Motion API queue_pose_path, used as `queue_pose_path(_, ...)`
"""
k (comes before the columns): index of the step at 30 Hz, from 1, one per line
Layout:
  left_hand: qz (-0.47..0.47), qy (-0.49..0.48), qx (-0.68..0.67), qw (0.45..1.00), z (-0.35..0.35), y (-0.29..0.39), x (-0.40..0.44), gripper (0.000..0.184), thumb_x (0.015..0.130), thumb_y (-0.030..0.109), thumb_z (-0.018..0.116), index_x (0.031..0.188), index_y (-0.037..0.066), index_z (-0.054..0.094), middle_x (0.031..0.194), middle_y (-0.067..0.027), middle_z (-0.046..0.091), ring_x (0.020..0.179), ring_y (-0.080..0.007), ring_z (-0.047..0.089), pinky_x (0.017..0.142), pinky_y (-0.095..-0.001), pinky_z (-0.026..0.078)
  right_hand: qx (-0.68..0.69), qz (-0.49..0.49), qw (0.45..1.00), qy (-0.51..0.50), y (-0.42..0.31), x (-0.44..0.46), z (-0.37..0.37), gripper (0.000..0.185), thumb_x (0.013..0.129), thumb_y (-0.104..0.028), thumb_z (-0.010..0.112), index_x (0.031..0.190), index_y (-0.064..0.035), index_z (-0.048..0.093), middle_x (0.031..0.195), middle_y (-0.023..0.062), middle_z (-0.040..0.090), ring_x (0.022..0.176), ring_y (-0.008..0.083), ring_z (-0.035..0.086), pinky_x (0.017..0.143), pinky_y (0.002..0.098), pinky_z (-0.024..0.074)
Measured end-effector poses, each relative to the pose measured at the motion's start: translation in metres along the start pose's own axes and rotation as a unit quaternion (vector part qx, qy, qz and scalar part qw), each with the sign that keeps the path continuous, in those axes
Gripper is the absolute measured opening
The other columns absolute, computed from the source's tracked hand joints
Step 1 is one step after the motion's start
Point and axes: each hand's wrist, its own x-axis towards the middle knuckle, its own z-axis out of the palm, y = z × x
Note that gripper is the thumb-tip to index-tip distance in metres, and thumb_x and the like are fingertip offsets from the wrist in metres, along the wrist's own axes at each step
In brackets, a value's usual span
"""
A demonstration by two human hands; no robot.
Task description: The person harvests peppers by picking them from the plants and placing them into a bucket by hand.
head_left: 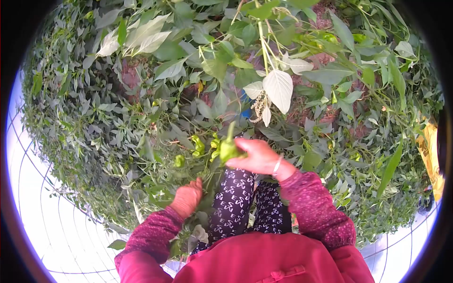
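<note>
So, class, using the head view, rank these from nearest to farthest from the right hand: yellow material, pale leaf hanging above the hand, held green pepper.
1. Green pepper: held in the right hand.
2. Pale leaf: higher in the picture.
3. Yellow material: at the far right edge.

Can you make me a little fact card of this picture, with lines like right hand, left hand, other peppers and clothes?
Right hand: holding a green pepper
Left hand: low among the leaves; can't tell if it grips anything
Other peppers: a few green ones, left of the held one in the picture
Wristband: pale, on the right wrist
Clothes: pink top; dark trousers with white letters
Yellow thing: far right, can't tell what
</note>
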Motion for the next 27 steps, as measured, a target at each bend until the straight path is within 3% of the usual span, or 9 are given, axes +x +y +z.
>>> queue_pose_path(2, -0.008, -0.011, -0.048, 0.999, 0.001, 0.014, -0.003, 0.042, 0.081, 0.008, 0.05, 0.12, -0.006, 0.044, 0.09, -0.0143, 0.06, 0.074, -0.0225, 0.063, 0.061, -0.031, 0.052, -0.072, -0.022, 0.997, -0.03, -0.017, 0.012, 0.023, 0.043, 0.073, -0.037, 0.07, 0.102, -0.0072, 0.058, 0.088, 0.0113, 0.064, 0.081, 0.0293, 0.063, 0.074, 0.0382, 0.0505)
queue_pose_path(6, -0.021, -0.005, -0.102, 0.995, 0.013, 0.026, -0.016, 0.034, 0.081, 0.014, 0.054, 0.11, -0.003, 0.048, 0.087, -0.0147, 0.059, 0.078, -0.0245, 0.062, 0.067, -0.0327, 0.051, -0.272, -0.113, 0.948, -0.123, -0.024, 0.023, 0.092, 0.038, 0.072, -0.027, 0.068, 0.1, -0.0029, 0.057, 0.096, 0.0133, 0.062, 0.095, 0.0283, 0.059, 0.083, 0.0351, 0.0485)
queue_pose_path(11, -0.031, 0.055, -0.323, 0.944, 0.032, 0.031, -0.041, 0.039, 0.08, 0.022, 0.06, 0.108, -0.002, 0.05, 0.098, -0.0197, 0.056, 0.093, -0.0346, 0.057, 0.081, -0.0406, 0.048, -0.296, -0.145, 0.932, -0.15, -0.016, 0.023, 0.129, 0.021, 0.074, -0.015, 0.059, 0.09, -0.0037, 0.058, 0.085, 0.0074, 0.063, 0.091, 0.0258, 0.059, 0.082, 0.0343, 0.0486)
queue_pose_path(15, 0.024, 0.121, -0.333, 0.935, -0.026, 0.007, -0.056, 0.038, 0.076, 0.018, 0.059, 0.109, -0.001, 0.054, 0.093, -0.0171, 0.06, 0.087, -0.0312, 0.06, 0.079, -0.0375, 0.049, -0.303, -0.141, 0.927, -0.17, -0.01, 0.023, 0.135, 0.016, 0.076, -0.014, 0.056, 0.09, -0.0047, 0.058, 0.084, 0.0073, 0.064, 0.089, 0.0258, 0.06, 0.076, 0.035, 0.0504)
queue_pose_path(18, 0.085, 0.018, -0.327, 0.941, -0.017, -0.033, -0.05, 0.028, 0.077, 0.016, 0.058, 0.102, 0.002, 0.06, 0.081, -0.0122, 0.063, 0.075, -0.0308, 0.062, 0.069, -0.0377, 0.052, -0.31, -0.13, 0.922, -0.189, -0.013, 0.022, 0.137, 0.015, 0.077, -0.013, 0.054, 0.089, -0.0051, 0.059, 0.082, 0.0067, 0.064, 0.088, 0.0253, 0.061, 0.074, 0.035, 0.0509)
queue_pose_path(20, 0.106, 0.079, -0.444, 0.886, -0.033, -0.071, -0.027, 0.018, 0.077, 0.013, 0.056, 0.09, 0.005, 0.065, 0.073, -0.0115, 0.064, 0.067, -0.0307, 0.062, 0.061, -0.0365, 0.052, -0.318, -0.119, 0.922, -0.187, -0.012, 0.023, 0.138, 0.015, 0.078, -0.013, 0.054, 0.089, -0.005, 0.06, 0.081, 0.0062, 0.064, 0.087, 0.0246, 0.061, 0.074, 0.0344, 0.0507)
queue_pose_path(24, -0.166, 0.012, -0.702, 0.692, -0.062, -0.121, 0.064, 0.017, 0.078, 0.01, 0.051, 0.082, 0.003, 0.066, 0.082, -0.0125, 0.067, 0.068, -0.0276, 0.065, 0.061, -0.0313, 0.052, -0.325, -0.152, 0.912, -0.199, -0.009, 0.022, 0.137, 0.016, 0.078, -0.014, 0.053, 0.089, -0.0049, 0.06, 0.08, 0.0055, 0.064, 0.087, 0.0236, 0.061, 0.072, 0.0338, 0.0507)
queue_pose_path(26, -0.166, 0.08, -0.433, 0.882, -0.038, -0.131, 0.12, 0.023, 0.082, 0.014, 0.052, 0.089, -0.003, 0.065, 0.083, -0.0134, 0.068, 0.072, -0.0279, 0.066, 0.067, -0.0333, 0.054, -0.329, -0.156, 0.908, -0.208, -0.005, 0.019, 0.14, 0.016, 0.078, -0.014, 0.053, 0.089, -0.005, 0.061, 0.079, 0.0055, 0.064, 0.086, 0.0234, 0.061, 0.072, 0.0335, 0.0508)
queue_pose_path(27, -0.184, 0.01, -0.366, 0.912, -0.01, -0.131, 0.149, 0.028, 0.083, 0.018, 0.051, 0.093, -0.004, 0.064, 0.088, -0.0155, 0.067, 0.079, -0.0299, 0.066, 0.072, -0.0356, 0.053, -0.331, -0.151, 0.912, -0.187, -0.005, 0.016, 0.14, 0.016, 0.078, -0.015, 0.053, 0.088, -0.0053, 0.061, 0.08, 0.0058, 0.063, 0.09, 0.0234, 0.06, 0.073, 0.0327, 0.0507)
